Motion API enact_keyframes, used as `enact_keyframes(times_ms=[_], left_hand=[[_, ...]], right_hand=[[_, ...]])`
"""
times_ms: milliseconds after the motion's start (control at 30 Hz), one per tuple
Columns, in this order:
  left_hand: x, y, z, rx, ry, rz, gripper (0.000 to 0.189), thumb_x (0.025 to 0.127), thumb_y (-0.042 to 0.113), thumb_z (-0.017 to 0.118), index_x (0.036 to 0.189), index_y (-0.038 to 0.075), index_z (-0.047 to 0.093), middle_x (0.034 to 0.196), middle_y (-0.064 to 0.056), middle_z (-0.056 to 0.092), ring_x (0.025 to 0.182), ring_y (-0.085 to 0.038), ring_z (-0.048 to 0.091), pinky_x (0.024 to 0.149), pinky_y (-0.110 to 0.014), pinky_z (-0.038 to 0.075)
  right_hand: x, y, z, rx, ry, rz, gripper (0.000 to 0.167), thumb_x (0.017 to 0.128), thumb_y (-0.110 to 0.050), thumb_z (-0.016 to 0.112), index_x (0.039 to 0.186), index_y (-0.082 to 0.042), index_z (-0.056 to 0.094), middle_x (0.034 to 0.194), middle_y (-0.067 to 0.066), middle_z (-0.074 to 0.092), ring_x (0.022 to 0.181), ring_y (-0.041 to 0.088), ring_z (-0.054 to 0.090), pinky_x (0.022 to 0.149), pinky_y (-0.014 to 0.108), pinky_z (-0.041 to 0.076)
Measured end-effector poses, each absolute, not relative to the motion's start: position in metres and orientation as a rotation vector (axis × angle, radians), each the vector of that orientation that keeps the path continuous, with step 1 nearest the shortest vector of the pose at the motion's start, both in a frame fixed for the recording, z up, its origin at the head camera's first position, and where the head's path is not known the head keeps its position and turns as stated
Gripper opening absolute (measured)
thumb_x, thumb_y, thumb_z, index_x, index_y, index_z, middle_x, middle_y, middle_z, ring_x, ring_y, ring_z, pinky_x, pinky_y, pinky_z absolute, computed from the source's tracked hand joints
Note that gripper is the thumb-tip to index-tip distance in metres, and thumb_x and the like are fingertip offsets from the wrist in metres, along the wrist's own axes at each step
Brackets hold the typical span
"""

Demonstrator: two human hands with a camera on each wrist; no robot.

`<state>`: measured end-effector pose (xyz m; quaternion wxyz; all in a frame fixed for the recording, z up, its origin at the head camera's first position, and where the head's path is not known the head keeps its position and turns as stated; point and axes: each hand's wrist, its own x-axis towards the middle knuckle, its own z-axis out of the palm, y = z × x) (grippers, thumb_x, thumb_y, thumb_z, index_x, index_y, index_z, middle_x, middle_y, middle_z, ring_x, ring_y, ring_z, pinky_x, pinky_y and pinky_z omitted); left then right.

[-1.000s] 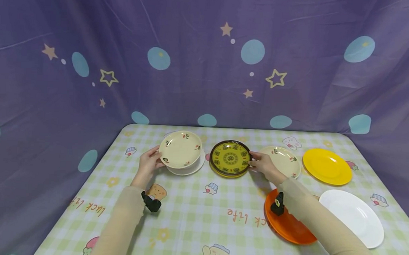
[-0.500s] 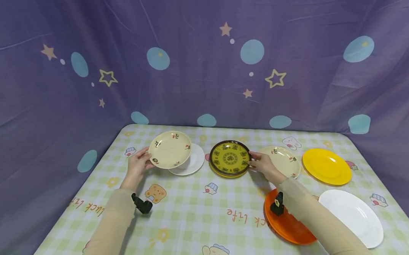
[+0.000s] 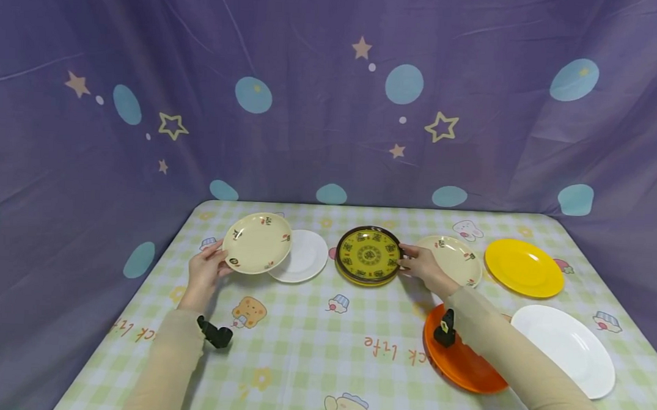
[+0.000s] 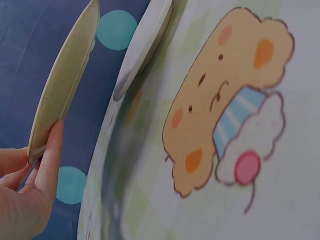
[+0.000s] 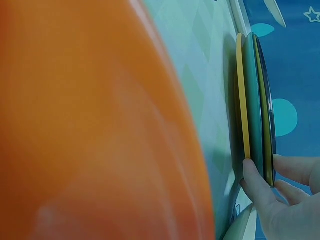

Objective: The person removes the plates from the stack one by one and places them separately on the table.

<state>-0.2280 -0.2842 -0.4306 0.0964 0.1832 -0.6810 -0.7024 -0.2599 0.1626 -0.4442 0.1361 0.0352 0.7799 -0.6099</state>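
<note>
My left hand (image 3: 201, 271) pinches the left rim of a cream plate (image 3: 257, 243) with small flower prints. It is raised and tilted, its upper face showing in the head view and its edge in the left wrist view. Behind it, a small white plate (image 3: 308, 257) is partly hidden. With my right hand (image 3: 422, 267) I grip the right edge of a small stack of plates. Its top one is an olive patterned plate (image 3: 369, 254) with a dark rim. Beneath, the right wrist view shows a teal plate (image 5: 254, 100) and a yellow plate (image 5: 242, 95).
Right of the stack lies another cream plate (image 3: 453, 259), partly behind my right hand. A bright yellow plate (image 3: 524, 268), a large white plate (image 3: 567, 350) and an orange plate (image 3: 459, 357) lie farther right. A checked cloth (image 3: 299, 363) covers the table.
My left hand has carried the cream plate to the left, off most of the small white plate, which now shows more. The right hand and its stack have stayed in place.
</note>
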Motion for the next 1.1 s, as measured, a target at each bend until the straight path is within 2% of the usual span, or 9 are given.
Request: enact_keyframes(times_ms=[667,967,1100], left_hand=[[-0.22,-0.311,-0.437,0.652,-1.982,-2.021,0.049,0.106,-0.001,0.05,0.154,-0.003,0.042,0.082,0.007,0.058,0.061,-0.002,0.06,0.062,-0.017,0.058],[-0.22,-0.323,-0.443,0.645,-1.931,-2.031,0.05,0.104,-0.005,0.049,0.153,-0.009,0.04,0.078,0.007,0.059,0.059,-0.002,0.061,0.059,-0.018,0.058],[-0.22,-0.328,-0.449,0.646,-1.873,-2.032,0.047,0.102,-0.008,0.05,0.148,-0.012,0.046,0.08,0.002,0.06,0.059,-0.004,0.062,0.057,-0.018,0.058]], right_hand=[[-0.26,0.163,-0.446,0.127,2.249,-1.772,0.056,0.101,0.013,0.049,0.155,0.011,0.032,0.158,0.037,0.028,0.135,0.049,0.048,0.098,0.04,0.056],[-0.26,0.163,-0.445,0.113,2.259,-1.764,0.056,0.101,0.013,0.049,0.155,0.011,0.031,0.159,0.036,0.028,0.136,0.049,0.046,0.098,0.04,0.056],[-0.259,0.162,-0.445,0.107,2.261,-1.777,0.056,0.101,0.013,0.05,0.154,0.012,0.032,0.157,0.037,0.03,0.132,0.048,0.05,0.096,0.04,0.057]])
